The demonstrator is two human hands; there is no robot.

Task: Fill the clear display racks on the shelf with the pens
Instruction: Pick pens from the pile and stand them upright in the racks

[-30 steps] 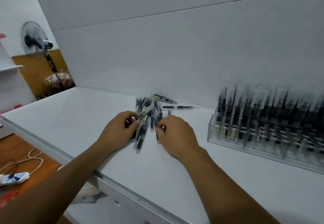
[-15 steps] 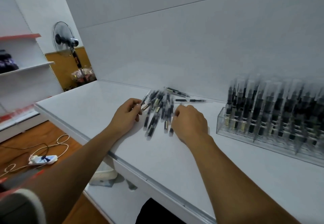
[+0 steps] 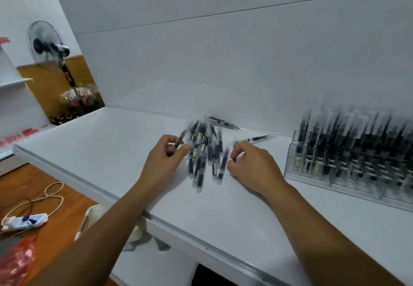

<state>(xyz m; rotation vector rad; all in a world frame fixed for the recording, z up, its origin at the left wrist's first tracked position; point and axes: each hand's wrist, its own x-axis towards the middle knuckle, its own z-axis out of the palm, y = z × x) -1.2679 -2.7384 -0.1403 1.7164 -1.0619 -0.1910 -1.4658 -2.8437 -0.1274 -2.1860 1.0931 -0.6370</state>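
Note:
A loose pile of black pens in clear sleeves (image 3: 204, 151) lies on the white shelf (image 3: 111, 147) near the back wall. My left hand (image 3: 164, 160) rests at the pile's left side, its fingers curled around one pen (image 3: 179, 140). My right hand (image 3: 252, 165) lies at the pile's right side, fingertips pinching a pen (image 3: 254, 139) that points to the right. A clear display rack (image 3: 348, 156), blurred, stands at the right and holds several upright black pens.
The shelf's metal front edge (image 3: 178, 225) runs diagonally below my forearms. On the wooden floor at the left lie a power strip with cable (image 3: 24, 221) and a red bag (image 3: 15, 261). A standing fan (image 3: 48, 46) is at the far left.
The view has shifted slightly. My left hand has closed its fingers around a pen at the pile's left edge, and my right hand's fingertips have come together on a pen at the right.

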